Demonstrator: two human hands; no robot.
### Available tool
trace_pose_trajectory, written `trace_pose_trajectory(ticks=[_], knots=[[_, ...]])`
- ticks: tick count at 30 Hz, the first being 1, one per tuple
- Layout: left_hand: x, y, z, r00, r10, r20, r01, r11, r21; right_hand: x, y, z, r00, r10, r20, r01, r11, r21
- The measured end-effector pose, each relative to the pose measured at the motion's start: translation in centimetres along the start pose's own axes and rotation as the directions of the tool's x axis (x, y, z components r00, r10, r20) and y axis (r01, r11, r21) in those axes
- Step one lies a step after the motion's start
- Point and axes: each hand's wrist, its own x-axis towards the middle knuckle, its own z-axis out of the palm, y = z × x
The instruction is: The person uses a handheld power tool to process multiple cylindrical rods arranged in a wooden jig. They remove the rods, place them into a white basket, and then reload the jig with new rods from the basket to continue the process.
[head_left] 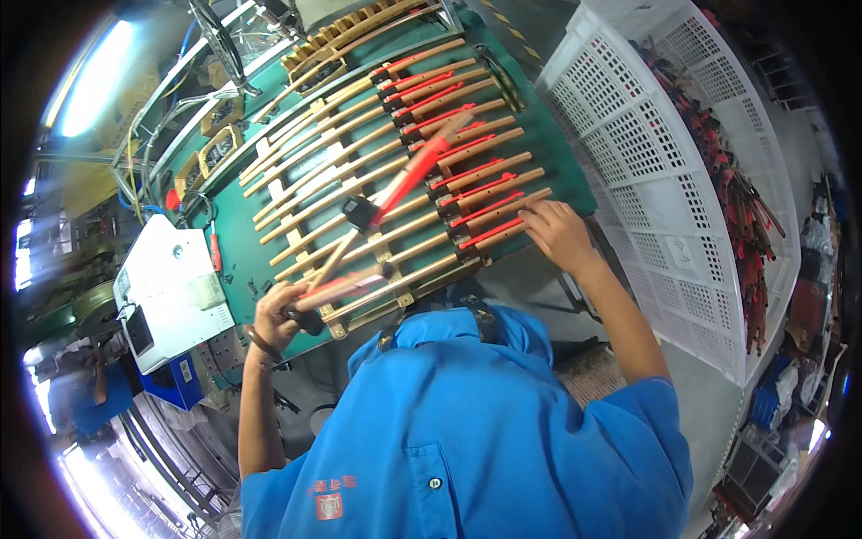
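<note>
My left hand (277,314) is closed at the near left of the rack, around the thin end of a wooden rod (406,184) with a black collar and red strip. This rod slants across the row and is blurred. A second blurred wood-and-red piece (346,287) with a black end lies beside the same hand; whether I grip it too is unclear. My right hand (558,235) has its fingers bent around the outer end of a wooden rod (503,232) at the row's near right. Several similar rods (431,90) lie side by side, with black collars and red strips.
The rods rest on wooden slatted supports (337,153) over a green tabletop (561,153). A white perforated crate (628,153) stands to the right, with many red and brown pieces inside. At left are a white box-shaped device (171,287) and a red-handled screwdriver (215,251).
</note>
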Motion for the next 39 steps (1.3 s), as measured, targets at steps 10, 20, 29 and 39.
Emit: trace_pose_trajectory(ticks=[10, 20, 29, 39], knots=[[5.3, 12.4, 1.4, 0.908, 0.341, 0.243, -0.4, 0.88, 0.256, 0.6, -9.1, -8.3, 0.919, 0.177, 0.353, -0.134, 0.981, -0.142], [6.9, 20.4, 13.0, 0.241, 0.841, 0.484, -0.967, 0.164, 0.197, -18.3, -21.2, -8.9, 0.696, 0.362, 0.62, -0.364, -0.567, 0.739], [-5.3, 31.3, 31.0, -0.327, 0.794, 0.512, -0.945, -0.264, -0.194, -29.4, -37.5, -7.7, 0.257, 0.898, 0.358, -0.313, -0.273, 0.91], [-15.3, 31.7, 44.1, -0.292, 0.787, 0.544, -0.935, -0.114, -0.336, -57.1, -50.6, 7.4, -0.619, 0.653, 0.437, 0.412, -0.203, 0.888]])
